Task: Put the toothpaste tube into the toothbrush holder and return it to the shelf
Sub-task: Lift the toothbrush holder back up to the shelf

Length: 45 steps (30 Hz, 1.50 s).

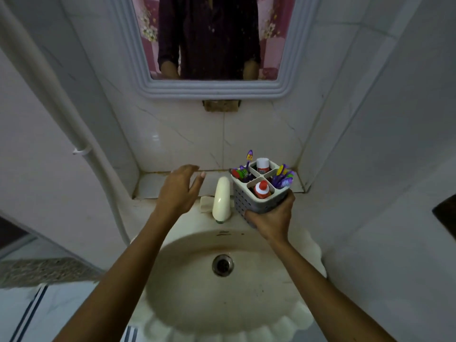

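Note:
My right hand (pixel 272 217) grips the lower side of a grey four-compartment toothbrush holder (pixel 243 201), held tilted above the sink's back right, just in front of the tiled shelf (pixel 153 185). In its near compartment stands a red toothpaste tube (pixel 262 189) with a red cap. The far compartment holds a white-capped tube (pixel 262 165), and purple toothbrushes (pixel 283 178) fill the side ones. My left hand (pixel 179 191) hovers over the shelf's left part, fingers spread, holding nothing.
A cream tap (pixel 222 199) rises between my hands at the back of the scalloped sink (pixel 301 314). A framed mirror (pixel 212 40) hangs above the shelf. A white pipe (pixel 74 134) runs down the left wall, and tiled walls close in on both sides.

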{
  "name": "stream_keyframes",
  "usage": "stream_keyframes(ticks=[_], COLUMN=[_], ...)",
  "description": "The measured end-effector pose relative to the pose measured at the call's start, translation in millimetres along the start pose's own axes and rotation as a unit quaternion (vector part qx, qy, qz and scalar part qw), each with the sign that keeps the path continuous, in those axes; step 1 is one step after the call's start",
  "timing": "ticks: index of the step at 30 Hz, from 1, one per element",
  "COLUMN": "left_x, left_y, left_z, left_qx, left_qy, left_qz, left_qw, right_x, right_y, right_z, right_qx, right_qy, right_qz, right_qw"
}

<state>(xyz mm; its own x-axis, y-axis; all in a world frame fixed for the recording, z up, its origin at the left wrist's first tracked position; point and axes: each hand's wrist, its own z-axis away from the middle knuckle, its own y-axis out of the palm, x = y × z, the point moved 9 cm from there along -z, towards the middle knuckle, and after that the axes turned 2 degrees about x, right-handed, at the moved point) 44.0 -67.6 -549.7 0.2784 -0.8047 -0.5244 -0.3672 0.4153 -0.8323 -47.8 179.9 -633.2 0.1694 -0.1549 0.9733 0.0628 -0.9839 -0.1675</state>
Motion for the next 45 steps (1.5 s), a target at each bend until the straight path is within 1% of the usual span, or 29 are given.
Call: stream_keyframes(ticks=[3,6,11,14,16,19,20,22,23,26,31,35,37,42,45], left_x=[-12.2,-34.7,-91.8,-136.8,-171.9,-223.3,-237.8,-276.3,-284.9,-311.3,-359.6,-375.9,-378.5,-366.7,-358.2], left_y=[-20.0,-58.2,-147.8,-212.4,-257.5,-323.0,-339.6,-390.0,-401.4,-427.8,-483.8,-514.0,-527.9,-536.7,-532.6], left_z=[-6.2,-18.6,-34.7,-42.3,-43.2,-43.0,-40.3,-33.5,-33.8,-34.6,-46.6,-68.6,-85.3,-135.5,-153.2], left_qx=[-0.024,-0.066,-0.174,-0.237,-0.272,-0.337,-0.35,-0.395,-0.404,-0.424,-0.474,-0.507,-0.507,-0.456,-0.451], left_qy=[0.011,0.04,0.132,0.185,0.228,0.28,0.29,0.314,0.32,0.328,0.331,0.31,0.288,0.205,0.194], left_qz=[0.004,0.005,-0.002,-0.01,-0.014,-0.039,-0.043,-0.045,-0.045,-0.076,-0.119,-0.177,-0.2,-0.247,-0.253], left_qw=[1.0,0.997,0.976,0.954,0.935,0.898,0.889,0.862,0.856,0.841,0.807,0.784,0.788,0.83,0.833], right_x=[28.0,69.1,182.6,263.2,322.5,411.7,435.5,497.0,511.0,553.2,644.1,697.8,723.0,767.8,776.3], right_y=[-3.5,-9.8,-33.1,-54.4,-73.1,-97.6,-105.1,-129.0,-132.1,-142.6,-169.9,-184.1,-190.6,-192.6,-186.2], right_z=[-9.5,-22.0,-48.4,-64.3,-70.3,-81.7,-82.6,-83.9,-87.8,-90.5,-91.2,-95.5,-100.7,-130.6,-155.3], right_qx=[-0.011,-0.039,-0.087,-0.112,-0.137,-0.156,-0.163,-0.184,-0.182,-0.186,-0.196,-0.204,-0.219,-0.257,-0.272], right_qy=[-0.029,-0.066,-0.162,-0.218,-0.264,-0.33,-0.342,-0.382,-0.383,-0.39,-0.398,-0.381,-0.379,-0.372,-0.359], right_qz=[-0.014,-0.021,-0.075,-0.086,-0.099,-0.113,-0.116,-0.129,-0.123,-0.129,-0.136,-0.121,-0.119,-0.087,-0.064], right_qw=[0.999,0.997,0.98,0.966,0.95,0.924,0.918,0.897,0.897,0.893,0.886,0.894,0.891,0.888,0.891])
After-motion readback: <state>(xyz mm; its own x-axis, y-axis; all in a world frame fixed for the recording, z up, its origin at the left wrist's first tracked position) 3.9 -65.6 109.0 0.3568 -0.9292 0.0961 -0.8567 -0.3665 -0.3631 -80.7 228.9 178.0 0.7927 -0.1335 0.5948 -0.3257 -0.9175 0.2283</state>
